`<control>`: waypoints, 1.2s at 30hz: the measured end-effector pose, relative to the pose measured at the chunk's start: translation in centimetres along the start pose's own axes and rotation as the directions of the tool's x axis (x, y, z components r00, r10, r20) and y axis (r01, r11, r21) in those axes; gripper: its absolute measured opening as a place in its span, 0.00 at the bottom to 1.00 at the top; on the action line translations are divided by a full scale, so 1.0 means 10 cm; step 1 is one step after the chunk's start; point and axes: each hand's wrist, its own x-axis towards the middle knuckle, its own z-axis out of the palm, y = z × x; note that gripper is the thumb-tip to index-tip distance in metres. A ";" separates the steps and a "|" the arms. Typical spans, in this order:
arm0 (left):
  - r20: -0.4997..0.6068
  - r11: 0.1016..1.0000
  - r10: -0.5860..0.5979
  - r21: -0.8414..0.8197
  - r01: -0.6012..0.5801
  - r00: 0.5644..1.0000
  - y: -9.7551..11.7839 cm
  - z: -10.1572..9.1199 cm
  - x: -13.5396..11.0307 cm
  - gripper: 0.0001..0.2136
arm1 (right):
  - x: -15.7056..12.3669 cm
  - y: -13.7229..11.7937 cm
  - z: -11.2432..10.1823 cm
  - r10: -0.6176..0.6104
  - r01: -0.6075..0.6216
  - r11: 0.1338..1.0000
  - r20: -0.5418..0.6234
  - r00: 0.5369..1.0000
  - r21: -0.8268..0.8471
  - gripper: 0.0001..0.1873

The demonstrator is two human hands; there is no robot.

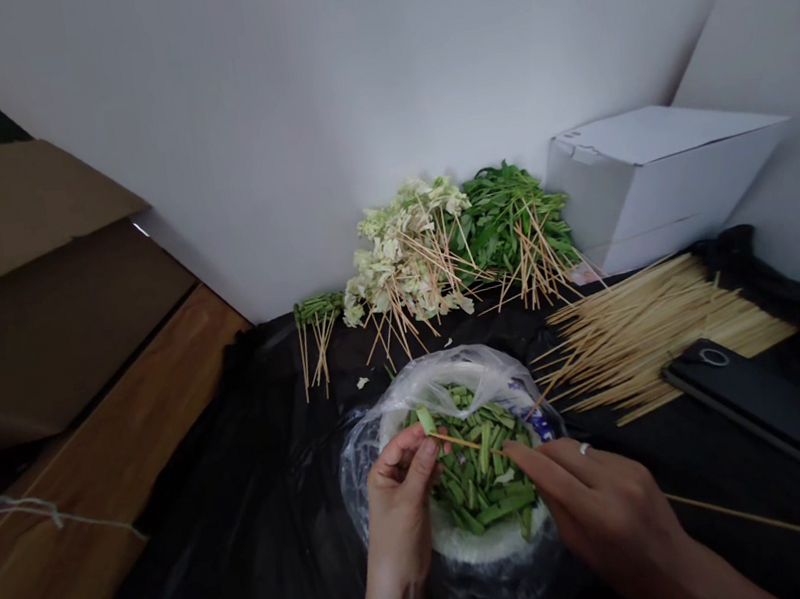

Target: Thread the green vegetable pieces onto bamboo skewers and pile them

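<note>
Pinching a green stem [426, 420], the left hand [400, 502] faces the right hand [607, 510], fingers closed on a skewer [468, 443].

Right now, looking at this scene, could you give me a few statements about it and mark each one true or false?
1. The left hand pinches a green stem piece above the bowl. True.
2. The right hand holds a knife. False: it holds a bamboo skewer.
3. A pile of bare skewers lies to the right of the bowl. True.
4. The white box stands at the far left. False: it stands at the far right.
</note>
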 end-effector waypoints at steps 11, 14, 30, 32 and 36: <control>-0.074 0.995 0.066 0.080 -0.060 0.995 -0.01 -0.01 0.01 0.15 | -0.02 0.02 0.02 -0.016 0.015 0.999 -0.006 1.000 -0.040 0.20; -0.086 0.992 0.079 0.102 -0.071 0.993 -0.02 -0.02 0.02 0.13 | -0.03 0.03 0.02 -0.005 0.006 0.999 0.004 1.000 -0.040 0.20; 0.003 0.993 -0.084 -0.086 0.084 0.996 0.09 -0.01 0.01 0.13 | -0.01 0.00 -0.03 -0.008 0.008 1.000 -0.002 1.000 0.020 0.20; 0.053 0.982 -0.142 -0.115 0.148 0.988 0.09 0.00 0.00 0.13 | -0.01 -0.01 -0.03 -0.012 0.013 0.999 -0.005 1.000 0.044 0.20; 0.083 0.977 -0.163 -0.126 0.173 0.983 0.06 -0.01 -0.01 0.13 | -0.01 -0.02 -0.03 -0.013 0.014 0.999 -0.024 1.000 0.043 0.21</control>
